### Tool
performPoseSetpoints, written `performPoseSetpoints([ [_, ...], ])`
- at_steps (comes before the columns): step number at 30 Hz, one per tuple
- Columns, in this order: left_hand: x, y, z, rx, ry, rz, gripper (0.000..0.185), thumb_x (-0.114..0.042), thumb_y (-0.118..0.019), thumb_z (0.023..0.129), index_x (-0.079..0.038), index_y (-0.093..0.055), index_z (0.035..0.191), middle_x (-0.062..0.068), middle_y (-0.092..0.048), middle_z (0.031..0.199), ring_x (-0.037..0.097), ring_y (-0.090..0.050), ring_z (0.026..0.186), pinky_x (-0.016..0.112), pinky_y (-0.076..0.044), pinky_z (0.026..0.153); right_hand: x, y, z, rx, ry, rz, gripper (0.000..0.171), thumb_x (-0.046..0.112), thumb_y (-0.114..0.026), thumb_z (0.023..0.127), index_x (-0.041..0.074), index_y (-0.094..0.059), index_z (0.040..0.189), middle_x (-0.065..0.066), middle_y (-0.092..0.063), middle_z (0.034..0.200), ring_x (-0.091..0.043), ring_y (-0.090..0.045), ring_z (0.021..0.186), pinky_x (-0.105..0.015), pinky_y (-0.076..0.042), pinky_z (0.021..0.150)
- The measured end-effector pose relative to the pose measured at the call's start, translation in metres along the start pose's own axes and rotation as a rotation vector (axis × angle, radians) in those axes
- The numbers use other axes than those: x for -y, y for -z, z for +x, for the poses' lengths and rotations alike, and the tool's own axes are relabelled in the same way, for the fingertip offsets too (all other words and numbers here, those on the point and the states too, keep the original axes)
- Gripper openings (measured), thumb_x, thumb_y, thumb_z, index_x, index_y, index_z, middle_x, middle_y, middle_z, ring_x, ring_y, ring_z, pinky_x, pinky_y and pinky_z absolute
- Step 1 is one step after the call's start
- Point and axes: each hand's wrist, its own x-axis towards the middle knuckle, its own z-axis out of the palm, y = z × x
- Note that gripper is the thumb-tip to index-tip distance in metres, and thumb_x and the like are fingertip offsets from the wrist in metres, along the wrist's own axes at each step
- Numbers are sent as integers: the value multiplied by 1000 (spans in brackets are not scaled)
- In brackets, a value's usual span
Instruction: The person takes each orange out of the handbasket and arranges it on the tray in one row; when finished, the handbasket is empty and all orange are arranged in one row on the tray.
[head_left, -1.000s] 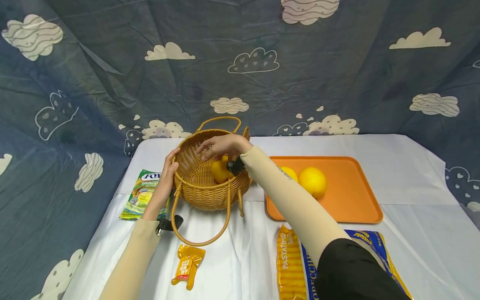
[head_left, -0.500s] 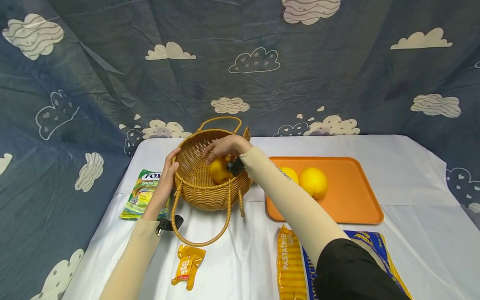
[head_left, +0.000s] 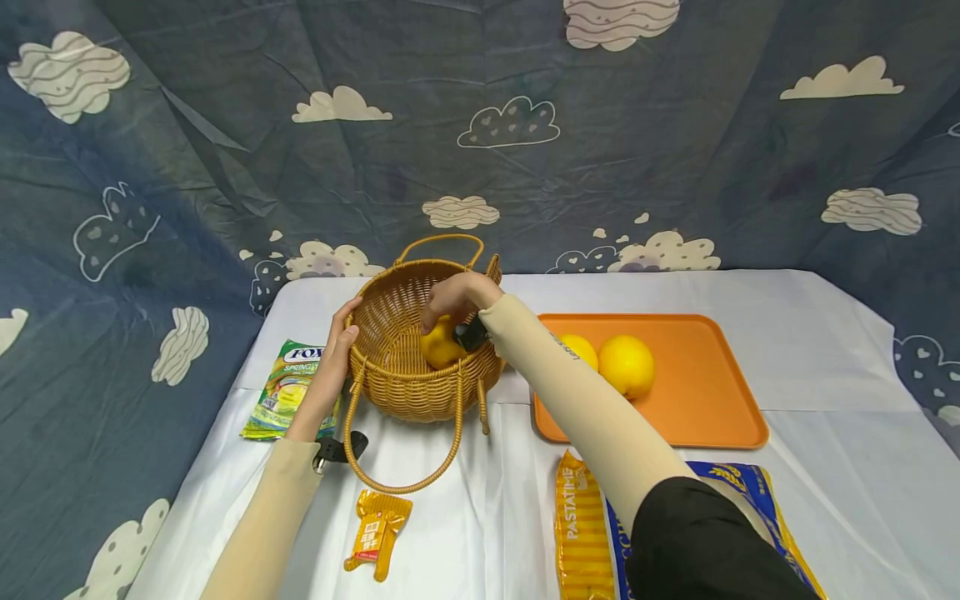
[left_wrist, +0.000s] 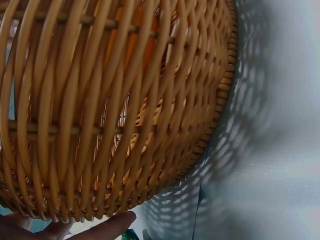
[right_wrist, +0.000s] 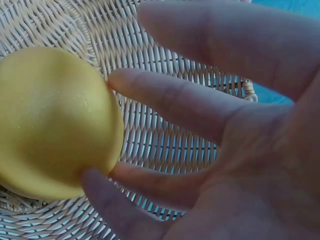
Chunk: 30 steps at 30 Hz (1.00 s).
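A woven wicker basket (head_left: 405, 392) stands on the white cloth, tilted slightly, its mouth toward me. My left hand (head_left: 330, 367) rests against the outer left side near the rim, its fingers fairly straight. Inside lies a smooth, round yellow fruit (head_left: 441, 343), its exact kind unclear. My right hand (head_left: 461, 293) reaches over the rim and down to this fruit. In the right wrist view, the right hand's fingers (right_wrist: 165, 95) are spread and fairly straight, with some tips touching or very close to the fruit (right_wrist: 55, 120). The left wrist view mostly shows the basket's wall (left_wrist: 125, 100).
An orange tray (head_left: 697, 383) at the right bears two more yellow fruits (head_left: 627, 367). In front of it lies a pasta bag (head_left: 585, 533), partly under the right arm. A green FOX'S bag (head_left: 281, 392) is left of the basket, and a small orange packet (head_left: 377, 533) lies in front.
My right hand's fingers have drawn back to the right and down, from stretching past the fruit to beside it. The fruit has shifted little. My left hand and the basket stay put.
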Motion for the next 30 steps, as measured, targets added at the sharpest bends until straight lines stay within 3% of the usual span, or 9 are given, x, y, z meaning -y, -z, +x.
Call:
performPoseSetpoints([
  [4,0,0,-1,2,3,-4,50,-36,-28,103,-27,-19,152,2,-11,157,26,-12,141,55,-14,109,-3,4,8,65,-40,-106,37,19,-64,91,12,-64,127,-1,-54,134,-19,-40,129,-39,-37,101],
  [6,-1,-1,-1,0,8,-6,50,-35,-28,103,-27,-19,152,2,-12,157,26,-12,141,56,-13,109,0,1,6,80,-66,-147,41,18,-60,94,16,-57,135,0,-45,144,-22,-29,138,-43,-30,106],
  [8,-2,-1,-1,-4,12,-10,50,-34,-28,103,-27,-20,152,1,-12,156,25,-12,141,55,-13,109,9,-7,-3,66,-108,-154,44,11,-55,96,13,-52,139,-3,-39,148,-25,-24,140,-45,-24,110],
  [15,-3,-1,0,-9,9,-15,50,-33,-28,103,-25,-20,152,2,-13,156,25,-13,141,53,-13,109,20,-13,-14,81,-107,-256,45,11,-51,97,17,-49,142,-4,-34,151,-24,-24,140,-40,-28,108],
  [19,-3,0,-1,-10,5,-13,50,-34,-28,103,-26,-21,152,2,-14,156,25,-14,141,52,-13,109,19,-14,-8,117,-114,-230,47,11,-51,98,18,-46,144,-5,-26,155,-24,-17,142,-38,-27,109],
  [23,-2,0,-1,-12,-1,-9,50,-33,-28,104,-24,-21,152,3,-14,156,25,-13,141,52,-12,109,18,-16,-4,93,-118,-189,47,9,-54,97,17,-47,143,-6,-25,155,-23,-18,142,-34,-28,108],
  [26,-2,0,-1,-12,1,-7,49,-34,-28,104,-25,-21,152,2,-13,156,25,-12,141,53,-12,109,16,-16,-3,60,-88,-176,46,5,-55,95,14,-50,140,-8,-32,150,-21,-33,132,-27,-35,99],
  [30,-4,0,-1,-8,5,-7,50,-34,-28,104,-25,-20,152,1,-13,157,25,-12,141,53,-13,109,18,-14,-8,18,-42,-120,43,5,-57,94,11,-50,137,-9,-37,141,-19,-45,105,-26,-42,77],
])
